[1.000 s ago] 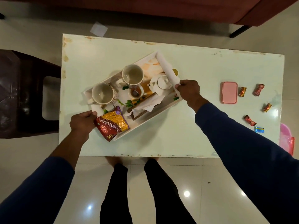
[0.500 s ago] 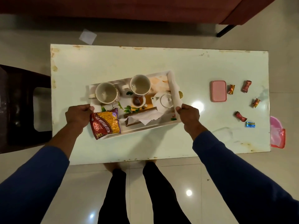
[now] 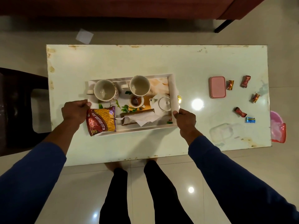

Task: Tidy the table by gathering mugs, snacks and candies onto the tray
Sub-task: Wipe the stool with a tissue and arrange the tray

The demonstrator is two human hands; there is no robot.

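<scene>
A white tray (image 3: pixel 173 88) lies square on the pale table (image 3: pixel 145 62). It holds two white mugs (image 3: pixel 105 90) (image 3: pixel 140 85), a red and yellow snack packet (image 3: pixel 102 121), a small teapot (image 3: pixel 161 103), a little cup and a tissue box. My left hand (image 3: pixel 75 110) grips the tray's left edge and my right hand (image 3: pixel 185 118) grips its right edge. Several wrapped candies lie loose at the table's right end, among them a red one (image 3: pixel 245 81), a red one nearer me (image 3: pixel 240 112) and a blue one (image 3: pixel 250 120).
A pink box (image 3: pixel 218 86) sits on the table left of the candies. A gold coin-like piece (image 3: pixel 179 99) lies just outside the tray's right edge. A dark chair (image 3: pixel 14 110) stands at the left, a pink plastic thing (image 3: pixel 278 131) on the floor at the right.
Both hands have turned the tray from a slant to lie parallel with the table's edges and drawn it a little nearer to me.
</scene>
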